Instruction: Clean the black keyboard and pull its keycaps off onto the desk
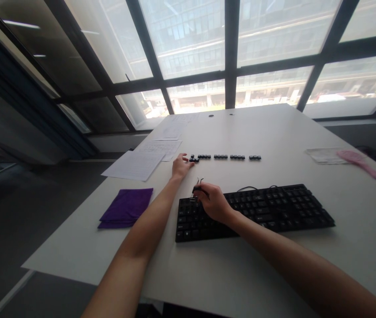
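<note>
A black keyboard (274, 212) lies on the white table, with light gaps at its upper left corner. Over that corner my right hand (212, 201) is closed on a small keycap puller (196, 189), its wire prongs pointing up and away. My left hand (182, 166) reaches further forward, fingers apart around the left end of a row of black keycaps; thumb and fingertips are close to a few keycaps (193, 160). To the right the row goes on in small groups of keycaps (220, 157). Whether the left fingers pinch a keycap is too small to tell.
A folded purple cloth (126, 207) lies left of the keyboard on the white table (75, 247). Printed papers (135, 164) cover the left edge. At the right are a white cloth (325, 156) and a pink item (362, 163). Windows stand behind the table.
</note>
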`<state>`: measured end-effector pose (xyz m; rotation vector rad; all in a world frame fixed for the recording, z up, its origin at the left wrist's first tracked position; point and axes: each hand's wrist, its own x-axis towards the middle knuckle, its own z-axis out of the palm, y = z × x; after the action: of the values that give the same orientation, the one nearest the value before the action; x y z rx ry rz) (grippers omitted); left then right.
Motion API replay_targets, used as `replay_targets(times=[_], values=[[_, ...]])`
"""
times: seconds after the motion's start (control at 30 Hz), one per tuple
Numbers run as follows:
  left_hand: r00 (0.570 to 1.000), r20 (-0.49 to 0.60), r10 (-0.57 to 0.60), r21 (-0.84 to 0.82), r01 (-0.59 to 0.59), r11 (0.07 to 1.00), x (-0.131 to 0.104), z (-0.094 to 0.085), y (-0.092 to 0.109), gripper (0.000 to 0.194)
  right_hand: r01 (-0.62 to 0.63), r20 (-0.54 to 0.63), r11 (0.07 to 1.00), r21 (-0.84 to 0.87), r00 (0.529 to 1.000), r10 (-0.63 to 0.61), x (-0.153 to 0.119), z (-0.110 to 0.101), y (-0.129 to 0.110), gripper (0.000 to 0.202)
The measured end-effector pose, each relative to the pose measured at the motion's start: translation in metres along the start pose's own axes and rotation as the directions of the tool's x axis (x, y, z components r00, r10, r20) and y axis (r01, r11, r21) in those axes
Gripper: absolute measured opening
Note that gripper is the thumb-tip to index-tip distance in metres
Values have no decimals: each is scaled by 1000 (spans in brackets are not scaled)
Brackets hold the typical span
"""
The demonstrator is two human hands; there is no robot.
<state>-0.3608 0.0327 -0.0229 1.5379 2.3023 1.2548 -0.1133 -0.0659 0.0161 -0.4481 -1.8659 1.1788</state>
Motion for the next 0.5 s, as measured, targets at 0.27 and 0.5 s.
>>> replay_targets(times=[0.27, 0.5], values=[[991, -114, -77, -92, 66, 994, -22, -11, 11, 30, -109, -170, 994, -31, 980, 102, 4, -1, 7, 21], [992, -81, 100, -206, -115, 972, -85, -41, 52, 24, -84, -30, 989, -124, 996, 81, 2, 1, 6, 23]])
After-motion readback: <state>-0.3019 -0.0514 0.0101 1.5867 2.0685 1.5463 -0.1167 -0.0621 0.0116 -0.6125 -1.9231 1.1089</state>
